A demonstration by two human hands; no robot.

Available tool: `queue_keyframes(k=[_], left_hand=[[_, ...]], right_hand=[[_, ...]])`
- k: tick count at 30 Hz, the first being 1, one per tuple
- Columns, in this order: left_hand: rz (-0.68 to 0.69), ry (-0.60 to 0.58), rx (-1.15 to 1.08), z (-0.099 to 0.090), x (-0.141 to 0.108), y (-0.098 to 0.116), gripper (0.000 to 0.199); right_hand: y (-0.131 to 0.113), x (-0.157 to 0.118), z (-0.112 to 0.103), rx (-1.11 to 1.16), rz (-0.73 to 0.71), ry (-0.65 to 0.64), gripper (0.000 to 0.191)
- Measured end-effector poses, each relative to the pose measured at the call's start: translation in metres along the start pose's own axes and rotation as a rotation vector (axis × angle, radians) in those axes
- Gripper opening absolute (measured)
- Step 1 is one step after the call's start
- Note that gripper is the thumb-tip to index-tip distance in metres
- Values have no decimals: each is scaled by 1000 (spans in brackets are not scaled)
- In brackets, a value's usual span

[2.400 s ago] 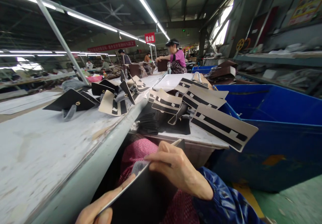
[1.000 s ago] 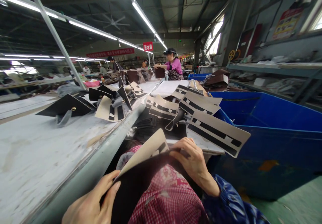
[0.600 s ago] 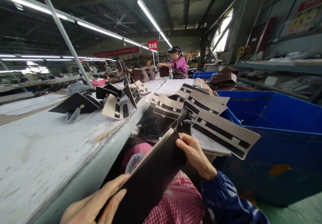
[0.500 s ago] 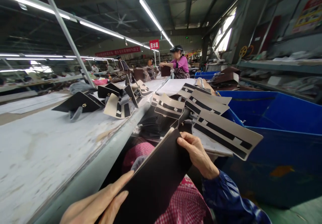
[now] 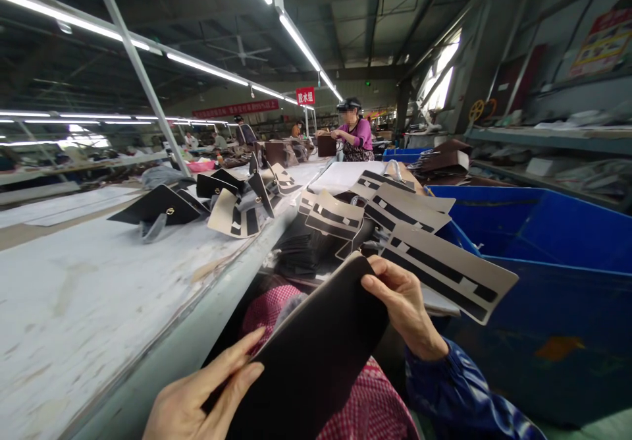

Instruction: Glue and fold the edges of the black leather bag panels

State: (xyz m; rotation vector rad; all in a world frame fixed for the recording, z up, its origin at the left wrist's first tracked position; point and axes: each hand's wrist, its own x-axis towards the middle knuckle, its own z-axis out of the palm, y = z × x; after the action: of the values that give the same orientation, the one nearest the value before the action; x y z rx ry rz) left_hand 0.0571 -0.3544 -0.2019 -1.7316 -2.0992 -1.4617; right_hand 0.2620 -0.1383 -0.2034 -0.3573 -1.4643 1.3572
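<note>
A black leather-like panel (image 5: 311, 341) with a pale edge is held tilted over my lap, between both hands. Thumb and fingers of my left hand (image 5: 207, 381) pinch its near left edge. My right hand (image 5: 407, 302) grips the far right corner, the thumb lying on the black face. Just beyond are beige-backed panels (image 5: 439, 255) with black strips, overlapping in a loose heap. Beneath them sits a stack of black pieces (image 5: 299, 253). The panel's underside is hidden from me.
A white-topped table (image 5: 123, 308) runs along the left, bearing black flaps with metal fittings (image 5: 155, 208). A large blue bin (image 5: 553, 229) stands at the right. Farther back, a person in a purple top (image 5: 358, 134) holds a brown piece.
Both my hands and the black panel have shifted slightly to the right. My left hand shows more fully now, still pinching the edge. The view has tipped up a little.
</note>
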Motion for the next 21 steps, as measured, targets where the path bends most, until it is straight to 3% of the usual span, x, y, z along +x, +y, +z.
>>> queue_keyframes(k=[4,7,11,17,21], left_hand=[[-74,-217,-47,4,11,1,22],[-34,-150,-45,12,15,12,19],[174,-56,32,17,14,20,11],[433,-11,216,28,20,22,35],[514,87,273,40,24,24,34]], right_hand=[[-1,-1,-4,-4,-83,-51,34],[2,0,-5,-6,-78,-47,35],[8,5,-6,44,18,-33,39],[4,1,-2,34,123,-14,39],[-1,-2,-1,-27,127,-12,39]])
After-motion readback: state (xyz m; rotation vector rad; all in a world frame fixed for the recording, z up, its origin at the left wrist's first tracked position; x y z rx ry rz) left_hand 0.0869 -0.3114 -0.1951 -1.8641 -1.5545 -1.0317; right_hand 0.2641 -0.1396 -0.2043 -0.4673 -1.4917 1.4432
